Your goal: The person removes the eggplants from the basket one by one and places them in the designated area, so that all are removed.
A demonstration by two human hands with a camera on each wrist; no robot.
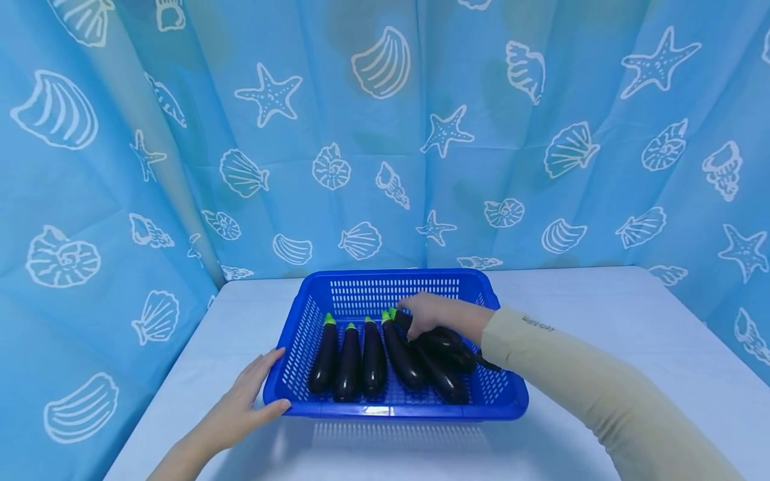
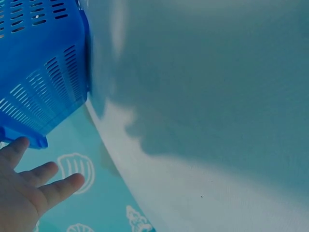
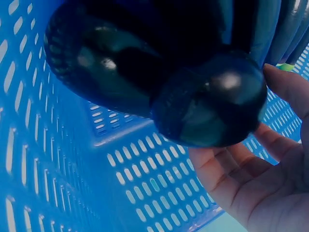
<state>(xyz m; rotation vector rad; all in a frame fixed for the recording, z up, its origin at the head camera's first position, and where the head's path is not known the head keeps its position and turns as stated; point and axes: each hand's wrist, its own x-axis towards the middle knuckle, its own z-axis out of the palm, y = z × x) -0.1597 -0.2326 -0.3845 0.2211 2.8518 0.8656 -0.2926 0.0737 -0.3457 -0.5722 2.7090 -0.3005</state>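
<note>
A white-covered table stands against sky-blue fabric curtains printed with white shells and starfish, hung at ten, twelve and two o'clock. A rectangular blue plastic basket, slotted along walls and floor, rests on it. Glossy dark-purple eggplants with bright green caps lie inside, caps mostly toward twelve o'clock. The right hand, below a beige sleeve, enters from three o'clock; its thumb and fingers curl round the rounded end of one dark, shiny eggplant. The left hand touches the basket's rim at eight o'clock, fingers extended, thumb spread apart.
</note>
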